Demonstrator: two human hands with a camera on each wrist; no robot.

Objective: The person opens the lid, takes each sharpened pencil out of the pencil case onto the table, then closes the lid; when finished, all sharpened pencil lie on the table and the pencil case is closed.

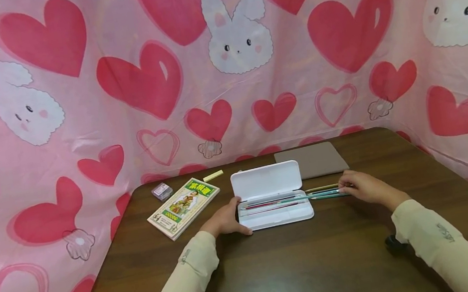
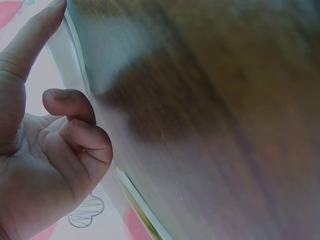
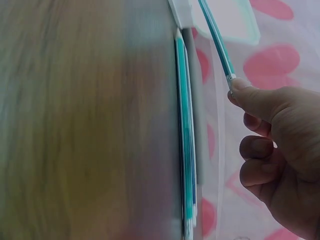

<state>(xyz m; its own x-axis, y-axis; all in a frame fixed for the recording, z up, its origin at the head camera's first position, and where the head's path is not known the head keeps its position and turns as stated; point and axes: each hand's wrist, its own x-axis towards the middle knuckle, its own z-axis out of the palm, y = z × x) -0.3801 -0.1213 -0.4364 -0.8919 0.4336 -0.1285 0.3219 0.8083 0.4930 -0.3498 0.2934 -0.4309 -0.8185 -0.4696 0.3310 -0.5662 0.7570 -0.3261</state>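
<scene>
1. My right grip (image 1: pixel 367 189) is closed to a pinch, thumb and index finger on one end of a teal pencil (image 3: pixel 218 42); the other fingers curl in, holding nothing I can see.
2. From there the pencil reaches leftward over the white case (image 1: pixel 277 217).
3. My left grip (image 1: pixel 226 219) spans the case's left end, thumb at the near corner, fingers at the far one.
4. The case sits on the desk (image 1: pixel 280 270), lid (image 1: pixel 266 180) raised; loose pencils (image 3: pixel 185 112) lie just to its right.
5. I read the step in hand as shifting one pencil at the case; in or out, I cannot tell.
6. Either way, I judge the next move calls for a steady left brace and a level pencil, clear of the loose ones.
</scene>
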